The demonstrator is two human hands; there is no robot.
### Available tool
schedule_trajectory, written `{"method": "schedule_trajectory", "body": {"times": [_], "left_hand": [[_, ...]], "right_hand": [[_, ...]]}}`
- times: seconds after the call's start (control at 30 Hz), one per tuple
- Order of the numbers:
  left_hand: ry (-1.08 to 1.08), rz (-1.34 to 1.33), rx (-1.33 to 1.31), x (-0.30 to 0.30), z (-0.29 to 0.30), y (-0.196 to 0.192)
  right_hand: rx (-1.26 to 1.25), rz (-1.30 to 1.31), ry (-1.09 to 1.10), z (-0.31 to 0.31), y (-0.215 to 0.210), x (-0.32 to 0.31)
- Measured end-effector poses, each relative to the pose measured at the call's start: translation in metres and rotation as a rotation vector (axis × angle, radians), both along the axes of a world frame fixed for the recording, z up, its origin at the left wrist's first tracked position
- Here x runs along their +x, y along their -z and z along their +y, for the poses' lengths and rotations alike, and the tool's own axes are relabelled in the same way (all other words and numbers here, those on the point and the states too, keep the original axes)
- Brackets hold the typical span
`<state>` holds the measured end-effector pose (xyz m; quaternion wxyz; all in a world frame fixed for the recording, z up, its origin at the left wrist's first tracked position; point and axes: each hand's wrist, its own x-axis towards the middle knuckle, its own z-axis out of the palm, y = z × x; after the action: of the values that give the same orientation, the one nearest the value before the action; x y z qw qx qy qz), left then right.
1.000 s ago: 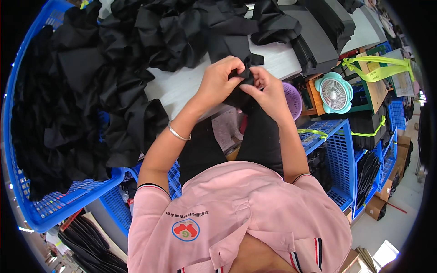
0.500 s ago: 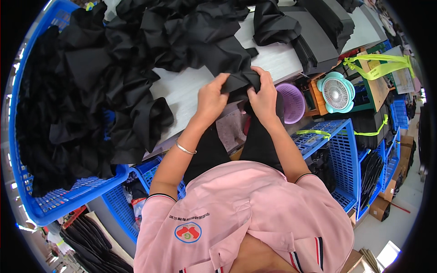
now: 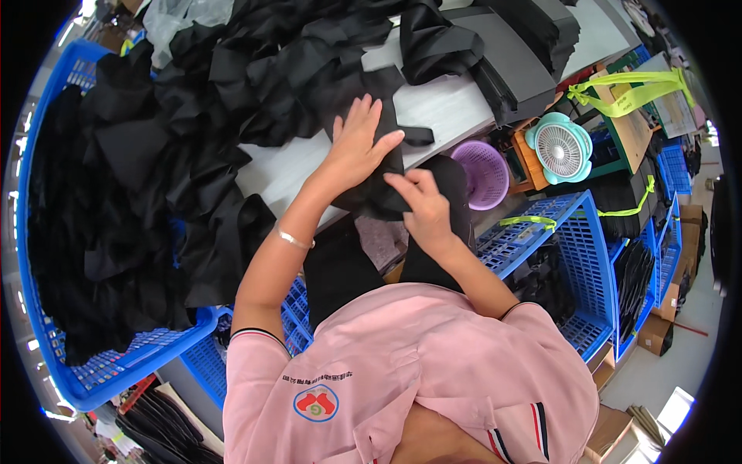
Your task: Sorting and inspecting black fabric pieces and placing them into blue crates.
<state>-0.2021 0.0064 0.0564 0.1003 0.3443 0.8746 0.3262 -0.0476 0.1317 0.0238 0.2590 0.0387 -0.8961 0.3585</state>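
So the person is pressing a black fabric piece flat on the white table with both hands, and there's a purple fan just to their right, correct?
Not quite: the fan is pale teal, as the head view shows; the purple thing beside it is a small basket. The left hand and right hand are indeed on the black fabric piece at the white table.

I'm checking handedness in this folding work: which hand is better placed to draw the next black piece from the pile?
Probably the left hand: it lies flat on the black fabric piece, right beside the fabric pile on the person's left. The right hand pinches the piece's near edge.
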Motion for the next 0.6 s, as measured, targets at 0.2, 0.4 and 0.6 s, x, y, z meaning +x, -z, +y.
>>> {"method": "schedule_trajectory", "body": {"times": [0.2, 0.4, 0.6], "left_hand": [[-0.085, 0.202, -0.094, -0.052, 0.021, 0.066], [-0.19, 0.174, -0.096, -0.11, 0.023, 0.061], [-0.122, -0.211, 0.258, -0.103, -0.001, 0.035]], "right_hand": [[-0.127, -0.135, -0.019, 0.052, -0.016, -0.009], [0.326, 0.235, 0.54, 0.175, -0.049, -0.098], [0.39, -0.189, 0.472, 0.26, -0.045, -0.143]]}}
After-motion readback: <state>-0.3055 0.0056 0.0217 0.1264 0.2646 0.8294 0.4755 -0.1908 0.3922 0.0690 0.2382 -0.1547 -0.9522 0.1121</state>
